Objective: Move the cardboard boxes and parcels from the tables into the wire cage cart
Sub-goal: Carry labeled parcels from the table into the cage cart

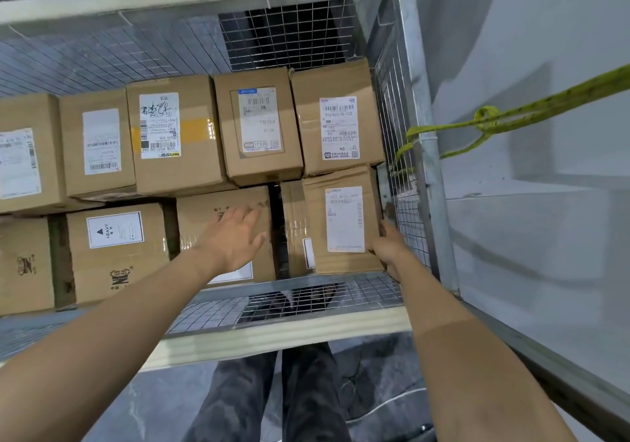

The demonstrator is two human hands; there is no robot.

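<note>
I look down into the wire cage cart (300, 298), which holds several cardboard boxes with white labels. My right hand (388, 247) grips the near right corner of a small labelled box (344, 220) standing against the cart's right mesh wall. My left hand (235, 237) hovers with spread, straight fingers over a plain box (221, 209) in the near row, holding nothing. Whether it touches that box I cannot tell. A dark gap separates these two boxes.
A back row of labelled boxes (259, 124) fills the cart's far side. A box marked HEAVY (116, 254) sits near left. A yellow-green strap (487, 117) ties the cart's right post (426, 155) toward a grey wall. My dark trousers show below the cart's near rail.
</note>
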